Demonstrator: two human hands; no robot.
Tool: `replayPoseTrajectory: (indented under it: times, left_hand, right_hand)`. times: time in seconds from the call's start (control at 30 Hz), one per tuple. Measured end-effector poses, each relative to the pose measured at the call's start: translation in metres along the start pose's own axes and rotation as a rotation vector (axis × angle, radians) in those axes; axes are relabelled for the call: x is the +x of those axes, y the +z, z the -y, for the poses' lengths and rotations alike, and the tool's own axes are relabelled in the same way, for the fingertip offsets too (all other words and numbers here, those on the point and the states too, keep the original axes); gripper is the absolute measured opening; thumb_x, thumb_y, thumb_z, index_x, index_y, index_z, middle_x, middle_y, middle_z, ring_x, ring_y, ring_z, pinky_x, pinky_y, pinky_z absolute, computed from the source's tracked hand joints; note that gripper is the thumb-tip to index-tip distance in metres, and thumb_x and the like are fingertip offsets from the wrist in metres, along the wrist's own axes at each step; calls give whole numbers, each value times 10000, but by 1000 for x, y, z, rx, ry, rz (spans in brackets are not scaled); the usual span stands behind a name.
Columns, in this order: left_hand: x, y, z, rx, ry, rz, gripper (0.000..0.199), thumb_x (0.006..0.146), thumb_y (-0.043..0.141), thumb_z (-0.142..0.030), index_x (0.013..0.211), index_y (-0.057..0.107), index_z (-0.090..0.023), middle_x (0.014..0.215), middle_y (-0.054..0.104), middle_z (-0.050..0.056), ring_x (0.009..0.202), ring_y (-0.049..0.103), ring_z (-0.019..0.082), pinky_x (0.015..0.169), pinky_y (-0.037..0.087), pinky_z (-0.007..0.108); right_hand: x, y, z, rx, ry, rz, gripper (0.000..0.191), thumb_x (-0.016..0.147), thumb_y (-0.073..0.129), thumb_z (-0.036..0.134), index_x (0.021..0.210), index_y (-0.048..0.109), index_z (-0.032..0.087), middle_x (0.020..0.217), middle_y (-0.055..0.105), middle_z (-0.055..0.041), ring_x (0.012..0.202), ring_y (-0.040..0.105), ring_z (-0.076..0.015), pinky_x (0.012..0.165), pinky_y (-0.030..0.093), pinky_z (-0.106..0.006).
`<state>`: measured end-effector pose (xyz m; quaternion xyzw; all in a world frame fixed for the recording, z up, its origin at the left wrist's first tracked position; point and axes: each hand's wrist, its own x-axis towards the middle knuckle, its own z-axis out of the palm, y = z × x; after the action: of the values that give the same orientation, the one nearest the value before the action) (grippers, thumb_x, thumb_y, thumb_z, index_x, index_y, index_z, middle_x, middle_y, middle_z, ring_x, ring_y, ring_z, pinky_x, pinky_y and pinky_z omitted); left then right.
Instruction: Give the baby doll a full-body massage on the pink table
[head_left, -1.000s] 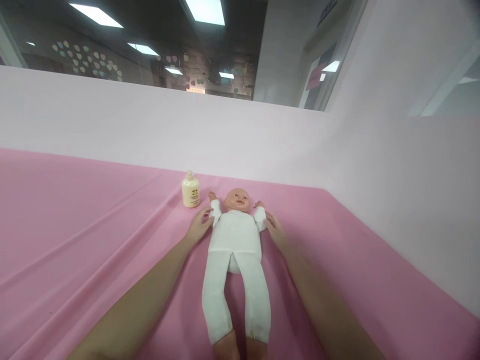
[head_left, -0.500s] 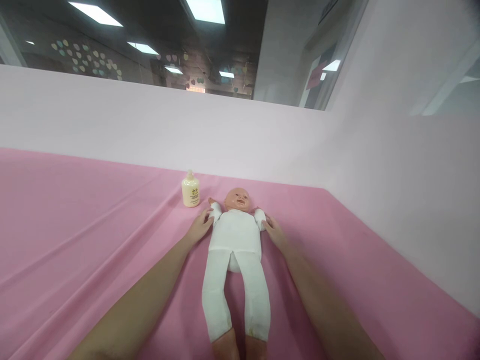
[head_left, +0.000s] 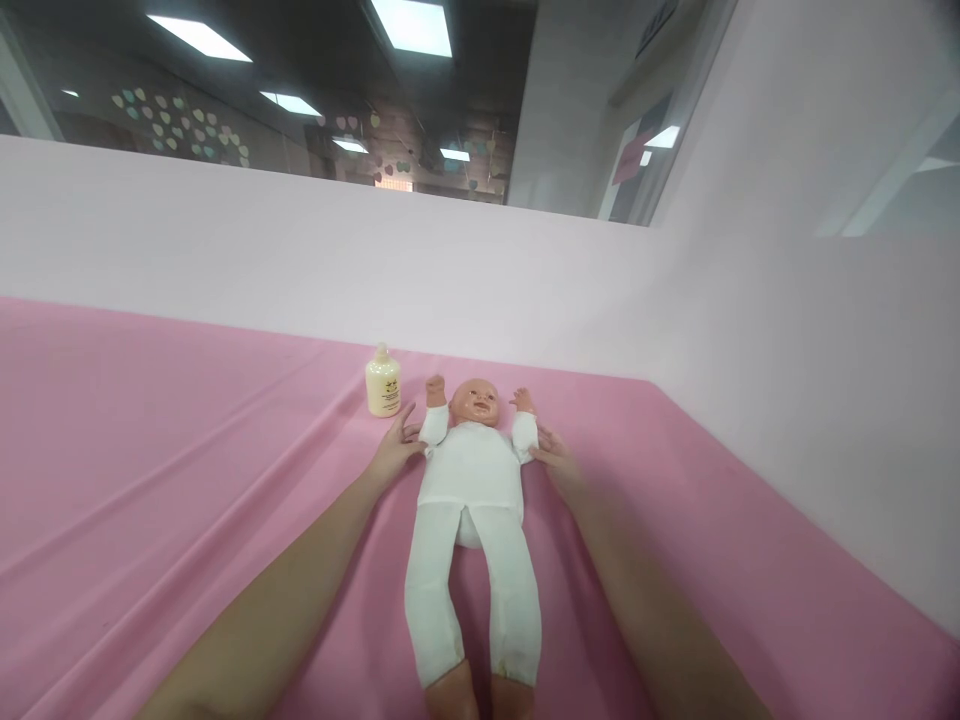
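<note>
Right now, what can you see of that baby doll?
The baby doll lies face up on pink cloth, its bald head toward the white wall. Head, hands and lower legs look like smooth plastic; trunk, arms and upper legs look like white fabric. Its arms are raised beside the head, legs slightly apart. The person's left hand and right hand appear to touch its arms.

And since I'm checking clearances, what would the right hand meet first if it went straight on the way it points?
Likely the white sleeve of the doll nearest the right hand; whether they touch now is unclear.
</note>
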<state>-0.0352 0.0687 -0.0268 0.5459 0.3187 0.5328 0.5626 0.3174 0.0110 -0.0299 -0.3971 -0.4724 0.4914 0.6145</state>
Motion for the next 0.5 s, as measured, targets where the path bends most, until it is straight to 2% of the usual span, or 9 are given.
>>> replayPoseTrajectory:
  times: [0.07,0.2,0.33,0.4,0.5]
  left_hand:
    - [1,0,0,-52,-22,27,972,573,790,-142,1464,407,-210,1069,712,90,949,679,254,850,504,377]
    - [2,2,2,-83,-44,7,618,530,758,-111,1140,664,-131,846,736,55,977,676,263,899,503,382]
    - [3,3,6,-25,-45,-7,404,538,704,-109,941,709,-149,815,738,45,975,677,247,920,506,368]
    - [5,2,9,50,-43,-4,338,552,664,-122,886,705,-157,837,735,46,921,676,229,875,517,349]
    - [7,-1,14,168,-29,-39,252,555,604,-136,793,681,-165,755,693,19,775,646,189,775,512,312]
  right_hand:
    - [1,0,-2,31,0,-7,515,582,831,212,1054,632,269,1084,727,-15,1044,666,-246,969,497,-426]
    - [-2,3,-4,34,3,32,300,594,808,229,817,608,238,932,740,-1,941,681,-224,892,518,-387]
    - [-6,8,-4,-13,27,97,263,605,804,255,680,557,203,925,743,-31,952,676,-225,891,514,-380]
    - [-7,8,-5,-54,33,119,284,606,803,255,643,527,197,927,744,-39,944,672,-222,881,514,-376]
    - [-7,7,-7,-133,32,136,309,615,786,265,617,483,204,912,737,-36,900,665,-211,826,526,-356]
